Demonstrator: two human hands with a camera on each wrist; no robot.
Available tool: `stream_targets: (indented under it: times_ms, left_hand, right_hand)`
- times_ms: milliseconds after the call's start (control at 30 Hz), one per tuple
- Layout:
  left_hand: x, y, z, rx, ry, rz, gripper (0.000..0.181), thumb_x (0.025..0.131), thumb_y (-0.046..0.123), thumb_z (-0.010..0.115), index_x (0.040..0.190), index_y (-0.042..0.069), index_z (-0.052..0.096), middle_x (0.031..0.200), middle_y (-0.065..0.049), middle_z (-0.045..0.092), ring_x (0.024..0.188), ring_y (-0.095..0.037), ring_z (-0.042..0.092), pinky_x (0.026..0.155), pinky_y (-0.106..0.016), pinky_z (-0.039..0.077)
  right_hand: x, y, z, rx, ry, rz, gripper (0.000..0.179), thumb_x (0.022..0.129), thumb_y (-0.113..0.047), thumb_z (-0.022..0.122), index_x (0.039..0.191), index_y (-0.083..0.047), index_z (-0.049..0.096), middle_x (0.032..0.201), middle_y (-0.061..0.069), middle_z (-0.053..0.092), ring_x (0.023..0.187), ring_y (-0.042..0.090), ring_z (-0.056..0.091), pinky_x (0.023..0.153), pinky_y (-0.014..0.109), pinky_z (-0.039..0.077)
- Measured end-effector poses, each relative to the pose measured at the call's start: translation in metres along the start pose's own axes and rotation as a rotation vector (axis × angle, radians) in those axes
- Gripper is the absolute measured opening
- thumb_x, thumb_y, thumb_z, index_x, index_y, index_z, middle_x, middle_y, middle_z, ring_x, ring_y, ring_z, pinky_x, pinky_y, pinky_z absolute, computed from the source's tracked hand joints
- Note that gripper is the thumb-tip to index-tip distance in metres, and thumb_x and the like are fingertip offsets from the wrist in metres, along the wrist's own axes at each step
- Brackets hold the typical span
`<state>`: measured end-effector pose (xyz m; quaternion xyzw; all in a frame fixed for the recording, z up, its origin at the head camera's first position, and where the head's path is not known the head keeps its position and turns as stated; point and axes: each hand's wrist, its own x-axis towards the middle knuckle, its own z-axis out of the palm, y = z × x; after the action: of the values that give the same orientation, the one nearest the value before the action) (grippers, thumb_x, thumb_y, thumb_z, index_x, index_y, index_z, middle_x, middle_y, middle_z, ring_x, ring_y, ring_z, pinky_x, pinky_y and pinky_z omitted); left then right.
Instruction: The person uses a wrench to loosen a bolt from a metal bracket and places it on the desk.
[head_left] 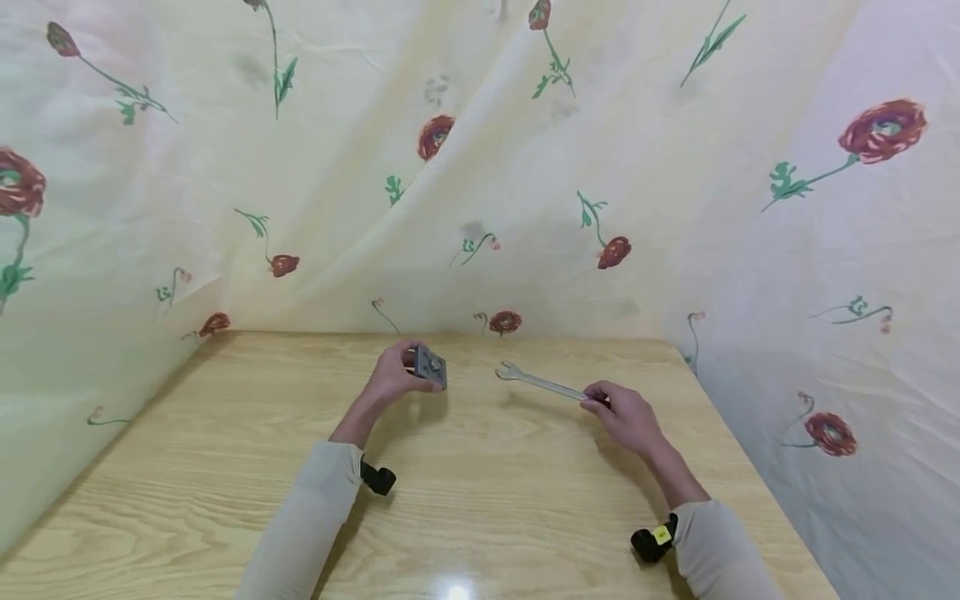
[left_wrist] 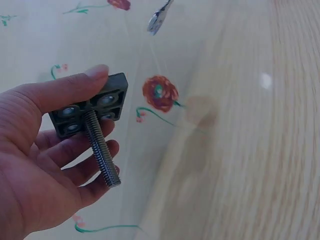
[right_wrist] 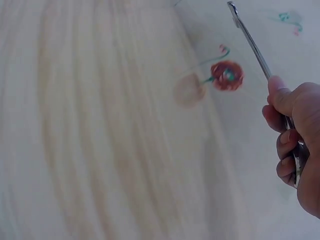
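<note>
A dark square block (head_left: 431, 367) with round holes is held at its edges by my left hand (head_left: 395, 372), above the table. In the left wrist view a threaded bolt (left_wrist: 102, 150) sticks out of the block's near face, and the thumb lies along the top edge. The bolt's head shows on the other side in the head view. My right hand (head_left: 625, 417) grips a silver wrench (head_left: 551, 386) by its handle. The wrench's open-ended jaw points left toward the block, apart from it. Fingers cover the handle's far end.
A light wood-grain table (head_left: 480, 500) lies under both hands. Behind it and along both sides hangs a pale cloth (head_left: 352, 192) printed with red flowers. Each wrist wears a small black camera, like the one on the right wrist (head_left: 649, 546).
</note>
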<state>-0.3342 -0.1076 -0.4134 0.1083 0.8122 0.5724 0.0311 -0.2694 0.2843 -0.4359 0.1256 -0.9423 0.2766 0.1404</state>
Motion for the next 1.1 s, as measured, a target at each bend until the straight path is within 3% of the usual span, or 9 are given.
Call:
stream_targets:
  times_ms: [167, 467, 633, 800, 1100]
  left_hand:
    - [-0.006, 0.009, 0.001, -0.078, 0.006, 0.015, 0.075, 0.072, -0.002, 0.085, 0.138, 0.002, 0.051, 0.128, -0.026, 0.064, 0.115, -0.034, 0.066, 0.089, -0.036, 0.057]
    - [-0.017, 0.022, 0.003, -0.139, -0.007, 0.031, 0.075, 0.072, -0.004, 0.084, 0.139, 0.005, 0.050, 0.134, -0.025, 0.062, 0.120, -0.037, 0.064, 0.095, -0.039, 0.056]
    - [-0.018, 0.023, 0.005, -0.200, 0.001, 0.054, 0.074, 0.072, -0.007, 0.082, 0.138, 0.005, 0.050, 0.133, -0.025, 0.063, 0.111, -0.030, 0.067, 0.090, -0.035, 0.058]
    - [-0.022, 0.027, 0.008, -0.278, 0.028, 0.078, 0.075, 0.072, -0.008, 0.082, 0.139, 0.001, 0.048, 0.132, -0.026, 0.063, 0.097, -0.016, 0.069, 0.082, -0.027, 0.058]
    - [-0.027, 0.033, 0.017, -0.309, 0.023, 0.103, 0.075, 0.070, -0.011, 0.082, 0.136, 0.003, 0.049, 0.132, -0.027, 0.063, 0.093, -0.014, 0.068, 0.077, -0.023, 0.057]
  right_hand:
    - [0.004, -0.014, 0.000, 0.079, -0.016, -0.024, 0.018, 0.096, -0.020, 0.067, 0.105, -0.004, 0.069, 0.082, 0.008, 0.070, 0.063, 0.005, 0.049, 0.057, 0.023, 0.039]
    - [0.011, -0.031, 0.005, 0.232, 0.002, -0.059, 0.015, 0.096, -0.017, 0.067, 0.103, -0.004, 0.069, 0.082, 0.016, 0.068, 0.060, 0.002, 0.045, 0.053, 0.022, 0.037]
    - [0.014, -0.039, 0.006, 0.356, -0.003, -0.059, 0.015, 0.096, -0.014, 0.066, 0.104, -0.002, 0.069, 0.084, 0.020, 0.066, 0.061, 0.003, 0.045, 0.053, 0.022, 0.039]
    - [0.014, -0.055, 0.006, 0.428, -0.008, -0.065, 0.014, 0.095, -0.008, 0.065, 0.105, 0.002, 0.069, 0.081, 0.016, 0.065, 0.060, 0.001, 0.043, 0.053, 0.021, 0.038]
    - [0.006, -0.093, -0.007, 0.463, -0.022, -0.109, 0.010, 0.094, 0.001, 0.064, 0.099, 0.009, 0.068, 0.075, 0.009, 0.062, 0.058, 0.000, 0.040, 0.052, 0.021, 0.037]
